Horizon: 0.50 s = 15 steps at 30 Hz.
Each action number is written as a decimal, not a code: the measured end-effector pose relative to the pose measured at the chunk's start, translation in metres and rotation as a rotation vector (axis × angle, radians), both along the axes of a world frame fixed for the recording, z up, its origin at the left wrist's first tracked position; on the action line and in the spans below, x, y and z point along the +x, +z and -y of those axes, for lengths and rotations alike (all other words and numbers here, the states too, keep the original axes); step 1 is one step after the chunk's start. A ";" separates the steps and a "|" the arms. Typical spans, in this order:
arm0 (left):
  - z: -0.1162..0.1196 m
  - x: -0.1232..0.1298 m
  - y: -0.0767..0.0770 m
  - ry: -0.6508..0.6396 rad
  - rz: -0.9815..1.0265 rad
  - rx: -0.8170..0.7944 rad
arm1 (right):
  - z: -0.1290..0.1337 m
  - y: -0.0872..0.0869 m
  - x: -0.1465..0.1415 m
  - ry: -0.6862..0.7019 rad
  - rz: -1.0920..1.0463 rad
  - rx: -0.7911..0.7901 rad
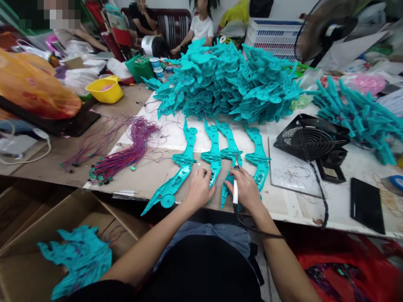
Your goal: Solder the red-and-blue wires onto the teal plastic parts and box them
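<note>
Several teal bow-shaped plastic pieces lie in a row on the table. My left hand is closed over the lower half of the second piece, fingers and thumb bent around it. A soldering iron with a white handle is in my right hand, its tip pointing away from me over the third piece. My right hand partly hides that piece's lower half. The fourth piece lies just right of it, the first piece left of my left hand.
A large teal pile stands behind the row. Red and purple wires lie left. Right are a black fan, a white board and a black flat object. A cardboard box sits below; people sit behind.
</note>
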<state>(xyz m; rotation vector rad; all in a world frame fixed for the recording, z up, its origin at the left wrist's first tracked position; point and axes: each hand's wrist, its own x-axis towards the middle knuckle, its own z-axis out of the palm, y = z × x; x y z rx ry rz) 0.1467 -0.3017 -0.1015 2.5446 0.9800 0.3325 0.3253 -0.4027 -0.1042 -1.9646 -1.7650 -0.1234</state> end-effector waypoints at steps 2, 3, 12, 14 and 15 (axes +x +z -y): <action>0.000 0.006 -0.001 -0.027 0.024 -0.013 | 0.005 -0.001 -0.005 -0.048 0.069 0.020; 0.001 0.009 -0.002 -0.040 0.037 -0.017 | 0.007 -0.002 -0.005 -0.057 0.090 0.030; -0.116 0.008 0.021 0.191 0.474 -0.260 | 0.002 0.000 0.016 -0.046 0.014 0.274; -0.185 0.009 0.044 0.405 0.568 -0.225 | 0.002 0.001 0.018 -0.034 -0.012 0.316; -0.219 0.013 0.057 0.447 0.606 -0.214 | 0.002 0.002 0.018 -0.028 -0.019 0.324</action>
